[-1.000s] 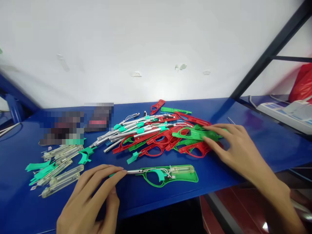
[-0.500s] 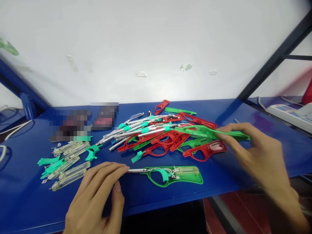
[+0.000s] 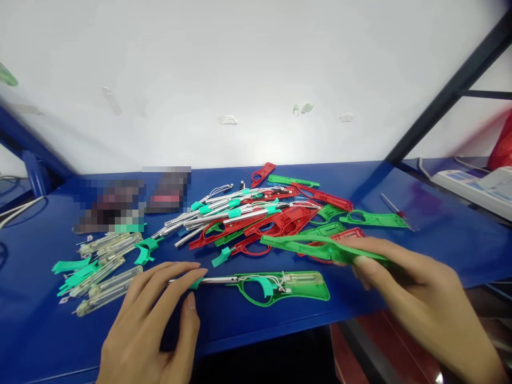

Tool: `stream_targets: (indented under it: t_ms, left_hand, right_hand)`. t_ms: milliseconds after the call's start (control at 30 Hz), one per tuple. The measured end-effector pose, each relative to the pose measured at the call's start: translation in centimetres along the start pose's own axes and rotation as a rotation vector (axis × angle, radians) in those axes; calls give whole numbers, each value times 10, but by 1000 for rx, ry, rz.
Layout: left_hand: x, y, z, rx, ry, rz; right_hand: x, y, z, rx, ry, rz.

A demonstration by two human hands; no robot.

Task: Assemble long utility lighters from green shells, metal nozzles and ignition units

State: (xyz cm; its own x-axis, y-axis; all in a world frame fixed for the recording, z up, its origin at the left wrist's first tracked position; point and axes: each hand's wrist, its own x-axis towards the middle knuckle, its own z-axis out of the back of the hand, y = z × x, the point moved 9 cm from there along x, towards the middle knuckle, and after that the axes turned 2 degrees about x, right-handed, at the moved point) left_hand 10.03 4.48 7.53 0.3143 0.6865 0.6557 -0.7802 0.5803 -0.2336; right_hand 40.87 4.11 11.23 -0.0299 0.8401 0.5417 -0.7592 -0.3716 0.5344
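Observation:
A green half shell (image 3: pixel 320 294) lies on the blue table, holding a clear part, white wires and a teal trigger piece; a silver rod (image 3: pixel 220 280) sticks out of its left end. My left hand (image 3: pixel 156 314) is over the rod's left end, fingers apart, a teal bit showing beneath the fingertips. In the air above the table's right part, my right hand (image 3: pixel 412 288) grips another green shell (image 3: pixel 296 244) between thumb and fingers, its narrow end pointing left.
Behind lie piled red shells (image 3: pixel 298 220) and silver rods (image 3: pixel 200 214) with teal pieces. Clear parts (image 3: pixel 114 290) are at the left. Another green shell (image 3: pixel 380 219) and a screwdriver (image 3: pixel 390 204) lie at the right, near a white power strip (image 3: pixel 474 186).
My right hand has moved the green shell left and toward the front, uncovering a green shell and the screwdriver behind. My left hand stays nearly in place.

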Motion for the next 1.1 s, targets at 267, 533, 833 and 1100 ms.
stream_targets:
  t_ms: [267, 533, 833, 1100]
  left_hand:
    - [-4, 3, 6, -44, -56, 62]
    - [23, -23, -8, -41, 80, -129]
    - [24, -20, -18, 14, 127, -192]
    - [15, -18, -32, 73, 248, -200]
  right_hand:
    - [-4, 16, -17, 105, 90, 60]
    - [-9, 17, -31, 157, 163, 115]
    - [-19, 11, -47, 138, 218, 106]
    - [-23, 17, -55, 33, 249, 206]
